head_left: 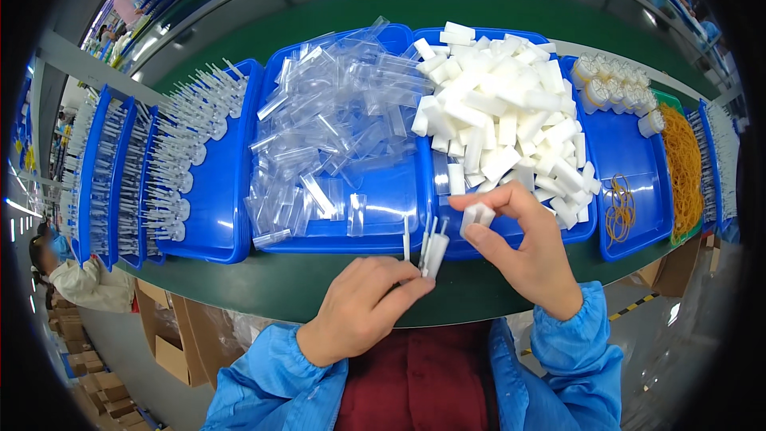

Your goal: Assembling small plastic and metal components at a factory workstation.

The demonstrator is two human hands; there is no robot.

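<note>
My left hand (359,303) is closed on a few thin rod parts, whose slim stems stick up past the fingertips. A white foam piece (436,254) stands among these stems; whether it is around one or beside it I cannot tell. Between the thumb and fingers of my right hand (531,251) is another white foam block (477,219), held just to the right of the rods. Beyond that hand, a heap of white foam blocks (503,112) fills a blue tray (578,233). A blue tray (351,231) of clear plastic sleeves (335,112) lies beyond my left hand.
Blue trays (215,191) of thin white-stemmed parts (171,168) stand at the left. To the right, a blue tray (638,164) holds bundled white pieces (610,80) and loose rubber bands (619,211). More rubber bands (682,168) are piled beside it. Cardboard boxes (171,335) sit below the green table (319,271).
</note>
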